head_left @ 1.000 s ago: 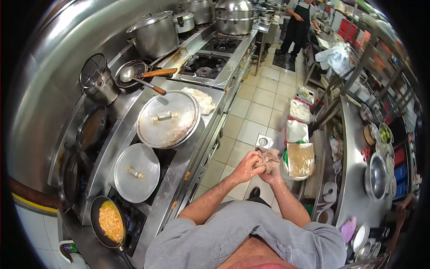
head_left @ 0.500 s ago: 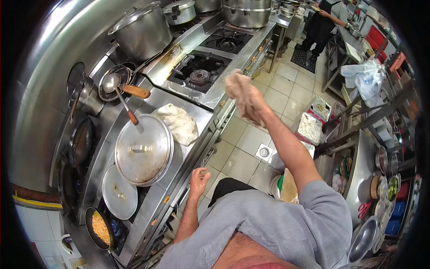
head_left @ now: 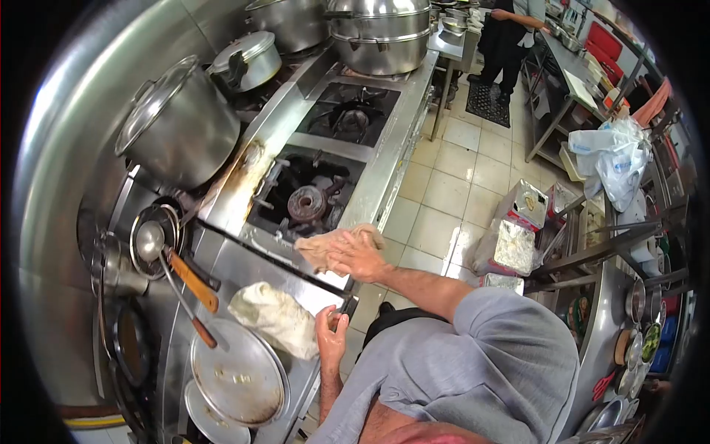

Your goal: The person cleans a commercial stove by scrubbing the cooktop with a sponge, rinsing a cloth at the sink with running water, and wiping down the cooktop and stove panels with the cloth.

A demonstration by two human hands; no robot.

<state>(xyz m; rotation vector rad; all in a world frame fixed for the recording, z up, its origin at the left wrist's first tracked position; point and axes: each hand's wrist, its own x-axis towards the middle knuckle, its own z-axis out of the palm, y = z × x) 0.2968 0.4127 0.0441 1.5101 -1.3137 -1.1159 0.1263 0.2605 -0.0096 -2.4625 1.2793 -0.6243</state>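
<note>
My right hand (head_left: pixel 356 257) presses a beige cloth (head_left: pixel 318 248) onto the steel stove top, at the front edge beside a burner (head_left: pixel 307 205). Its fingers are spread over the cloth, which bunches out on both sides. Near the counter's front edge, my left hand (head_left: pixel 330 333) has loosely curled fingers with a gap between them and the thumb, and I see nothing in it. Close by lies a crumpled off-white cloth (head_left: pixel 274 318), next to a round metal lid (head_left: pixel 238 374). A ladle (head_left: pixel 177 277) and a wooden-handled tool (head_left: pixel 194 281) rest further left.
A large lidded pot (head_left: pixel 181 122), a smaller lidded pot (head_left: pixel 248 63) and a stacked steamer (head_left: pixel 379 37) stand along the back. Several tins (head_left: pixel 514 248) sit on the tiled floor to the right, near a steel rack. Another person (head_left: pixel 505 41) stands at the far end.
My right hand has come down with the beige cloth from above the aisle to the stove's front edge. The view has shifted toward the stove. My left hand stays near the counter edge.
</note>
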